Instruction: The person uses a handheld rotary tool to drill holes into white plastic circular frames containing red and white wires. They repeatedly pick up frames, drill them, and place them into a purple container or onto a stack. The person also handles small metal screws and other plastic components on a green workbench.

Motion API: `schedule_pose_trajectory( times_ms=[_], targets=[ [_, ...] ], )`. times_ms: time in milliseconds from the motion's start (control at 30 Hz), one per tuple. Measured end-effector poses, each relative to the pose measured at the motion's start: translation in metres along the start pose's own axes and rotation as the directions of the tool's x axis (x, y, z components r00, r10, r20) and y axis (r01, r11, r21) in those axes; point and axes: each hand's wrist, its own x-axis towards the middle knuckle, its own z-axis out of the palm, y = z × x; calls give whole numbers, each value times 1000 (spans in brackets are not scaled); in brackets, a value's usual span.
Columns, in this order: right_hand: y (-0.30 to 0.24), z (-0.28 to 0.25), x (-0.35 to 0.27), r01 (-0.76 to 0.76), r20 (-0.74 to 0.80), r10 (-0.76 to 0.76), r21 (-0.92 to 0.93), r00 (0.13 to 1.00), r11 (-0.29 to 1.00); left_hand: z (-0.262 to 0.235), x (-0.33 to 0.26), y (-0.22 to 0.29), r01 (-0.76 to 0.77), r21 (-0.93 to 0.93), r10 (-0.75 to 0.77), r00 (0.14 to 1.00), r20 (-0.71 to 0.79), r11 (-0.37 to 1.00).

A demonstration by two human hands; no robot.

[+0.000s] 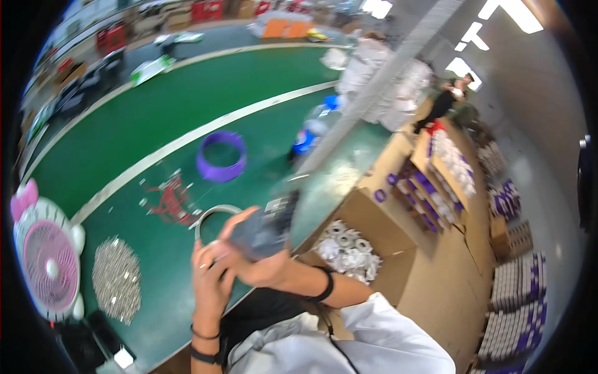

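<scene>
Above the green table's near edge, my two hands are close together, fingers curled. My left hand [213, 271] pinches the lower edge of a thin off-white ring [215, 210]; part of the ring is hidden behind the fingers. My right hand [265, 269] is closed around a dark grey hand-held tool [260, 235] with a blurred black end pointing away; its exact kind cannot be made out. A wider purple ring [222, 157] rests on the table beyond. Left of the off-white ring is a tangle of red wires with small white ends [173, 199].
At left, a pink-and-white fan [50, 265] stands beside a pile of small metallic pieces [116, 278]. Bottles with blue parts [314, 128] stand beyond my right hand, near a slanting grey pole [374, 93]. An open cardboard box [398, 249] holds white parts. Another person [445, 103] is far right.
</scene>
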Motion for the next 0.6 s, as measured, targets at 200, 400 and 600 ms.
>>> schedule_pose_trajectory(
  times_ms=[200, 400, 600],
  targets=[
    [-18, -7, 11, 87, -37, -86, 19, 996, 996, 0, 12, 21, 120, -92, -123, 992, -31, 989],
    [-18, 5, 21, 53, -114, -41, 102, 993, 993, -19, 5, 6, 371, -624, -546, 831, -108, 688],
    [-1, 10, 21, 65, -81, -58, 88, 995, 994, -31, 3, 6, 529, -695, -628, 765, 142, 487]
  ],
)
